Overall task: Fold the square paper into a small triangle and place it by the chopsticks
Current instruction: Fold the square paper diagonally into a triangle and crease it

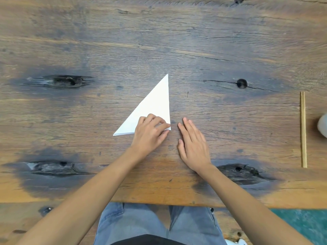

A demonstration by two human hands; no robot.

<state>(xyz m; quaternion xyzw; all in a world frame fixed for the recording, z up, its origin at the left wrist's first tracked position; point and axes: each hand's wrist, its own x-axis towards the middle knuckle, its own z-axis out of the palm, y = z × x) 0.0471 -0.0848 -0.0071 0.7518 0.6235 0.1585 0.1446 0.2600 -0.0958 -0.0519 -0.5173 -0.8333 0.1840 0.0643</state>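
The white paper (153, 105), folded into a triangle, lies flat near the middle of the wooden table (159, 41). Its long point aims away from me. My left hand (150, 133) rests on the triangle's near right corner, with thumb and fingertips pinching that corner. My right hand (192, 145) lies flat on the bare wood just right of the paper, fingers apart, holding nothing and not touching the paper. A pair of wooden chopsticks (303, 129) lies side by side far to the right, pointing away from me.
A whitish rounded object (323, 125) is cut off by the right frame edge, just beyond the chopsticks. Dark knots and cracks mark the tabletop. The table's near edge runs in front of my lap.
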